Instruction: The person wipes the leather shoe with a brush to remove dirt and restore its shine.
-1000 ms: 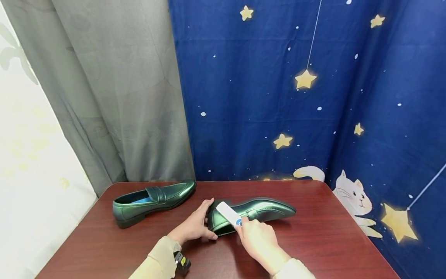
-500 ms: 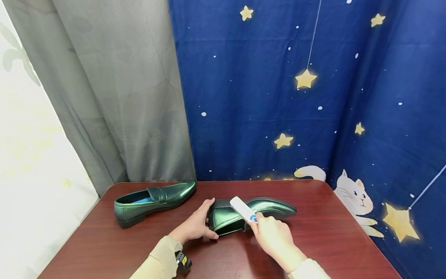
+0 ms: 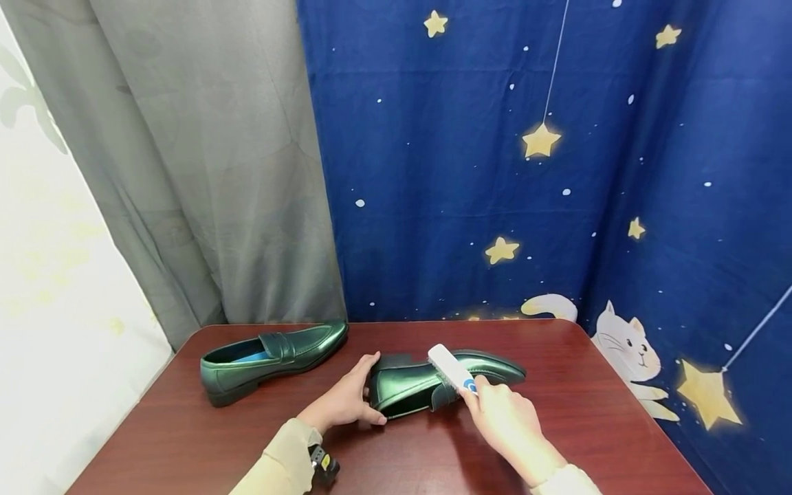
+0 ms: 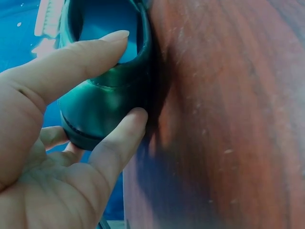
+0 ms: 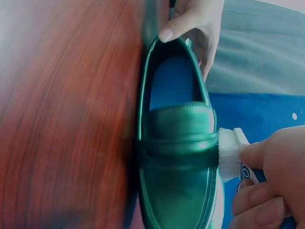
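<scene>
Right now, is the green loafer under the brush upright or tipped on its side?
Tipped on its side: in the head view, the green loafer has its opening toward us and its heel facing away.

I saw a red-brown wooden table (image 3: 185,447) with round back corners. Behind it, on my left, hung a gray curtain (image 3: 229,172). Next to that I saw a big dark blue curtain (image 3: 433,172) with yellow stars (image 3: 541,141), little white dots (image 3: 361,203) and a white cat (image 3: 626,350). At my far left, a white sheet or wall (image 3: 56,289) looked very bright, with pale yellow spots.
</scene>
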Demonstrator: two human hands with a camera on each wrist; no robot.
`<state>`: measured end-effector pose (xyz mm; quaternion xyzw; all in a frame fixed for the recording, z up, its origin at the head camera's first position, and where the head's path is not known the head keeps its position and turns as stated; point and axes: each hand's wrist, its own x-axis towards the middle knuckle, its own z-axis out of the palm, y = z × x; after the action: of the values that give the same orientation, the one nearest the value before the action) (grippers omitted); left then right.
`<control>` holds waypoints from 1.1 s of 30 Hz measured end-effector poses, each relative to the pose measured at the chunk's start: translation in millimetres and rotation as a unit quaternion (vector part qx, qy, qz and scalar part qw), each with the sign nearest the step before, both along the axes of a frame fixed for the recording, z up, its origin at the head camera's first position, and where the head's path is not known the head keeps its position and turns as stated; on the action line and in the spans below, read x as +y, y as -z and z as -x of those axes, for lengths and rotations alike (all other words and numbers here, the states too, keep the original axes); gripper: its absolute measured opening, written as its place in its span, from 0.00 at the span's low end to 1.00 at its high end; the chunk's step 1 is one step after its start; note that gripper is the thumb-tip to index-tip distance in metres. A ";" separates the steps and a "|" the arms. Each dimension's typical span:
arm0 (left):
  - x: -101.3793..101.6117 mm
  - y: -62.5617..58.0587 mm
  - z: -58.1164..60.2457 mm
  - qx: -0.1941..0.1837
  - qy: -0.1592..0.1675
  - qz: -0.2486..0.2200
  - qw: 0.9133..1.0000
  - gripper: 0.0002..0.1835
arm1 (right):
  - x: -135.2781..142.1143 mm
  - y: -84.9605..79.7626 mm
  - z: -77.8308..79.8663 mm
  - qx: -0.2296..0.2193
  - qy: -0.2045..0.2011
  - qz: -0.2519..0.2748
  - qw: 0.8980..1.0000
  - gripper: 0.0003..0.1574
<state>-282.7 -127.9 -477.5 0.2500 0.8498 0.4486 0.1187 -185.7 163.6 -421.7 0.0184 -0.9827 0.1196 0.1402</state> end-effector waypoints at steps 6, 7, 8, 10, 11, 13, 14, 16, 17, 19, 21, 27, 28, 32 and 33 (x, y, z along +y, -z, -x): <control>0.5 -1.9 3.6 0.001 0.008 0.001 1.000 0.66 | 18.3 4.2 -3.4 0.015 0.013 0.001 1.000 0.21; 0.7 -2.1 4.4 0.001 0.009 0.002 1.000 0.66 | 21.3 4.7 -4.2 0.017 0.015 0.002 1.000 0.21; 0.3 -2.0 5.4 0.001 0.009 0.007 1.000 0.66 | 24.0 4.8 -5.0 0.017 0.017 0.002 1.000 0.21; -0.2 -2.5 7.2 0.001 0.008 0.013 1.000 0.66 | 29.6 5.1 -6.2 0.019 0.019 0.005 1.000 0.21; -0.4 -2.5 8.1 0.004 0.009 0.016 1.000 0.66 | 32.5 5.2 -6.3 0.016 0.021 0.005 1.000 0.21; -0.7 -3.6 9.4 0.007 0.008 0.024 1.000 0.66 | 38.8 5.4 -6.8 0.009 0.025 0.009 1.000 0.20; -0.9 -4.2 10.0 0.008 0.008 0.028 1.000 0.65 | 42.1 5.3 -7.0 0.004 0.028 0.011 1.000 0.20; -1.5 -5.0 11.2 0.011 0.009 0.036 0.999 0.65 | 48.8 5.0 -7.3 -0.012 0.034 0.016 0.999 0.20; -1.8 -5.3 11.8 0.011 0.010 0.039 0.999 0.65 | 52.1 4.8 -7.5 -0.020 0.037 0.018 0.999 0.20; -2.6 -6.4 12.6 0.007 0.009 0.046 0.999 0.65 | 58.9 5.0 -8.7 -0.031 0.044 0.024 0.998 0.20; -3.4 -7.8 13.0 0.000 0.007 0.048 0.999 0.65 | 65.3 5.6 -9.8 -0.040 0.049 0.030 0.998 0.19; -5.7 -13.2 16.0 -0.041 0.004 0.020 0.999 0.63 | 82.6 8.7 -12.8 -0.044 0.068 0.040 0.996 0.22; -6.2 -13.8 17.0 -0.049 0.005 0.011 0.999 0.63 | 85.2 9.2 -13.1 -0.045 0.071 0.040 0.996 0.22; -6.9 -14.9 21.8 -0.084 0.003 -0.025 0.996 0.62 | 94.8 10.9 -14.0 -0.048 0.080 0.045 0.995 0.23; -6.9 -14.9 22.9 -0.094 0.002 -0.033 0.995 0.62 | 96.9 11.6 -14.1 -0.048 0.081 0.046 0.994 0.23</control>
<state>-305.6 -134.8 -462.6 0.2127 0.8191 0.4975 0.1906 -171.6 260.5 -433.3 -0.0739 -0.9799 0.1541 0.1025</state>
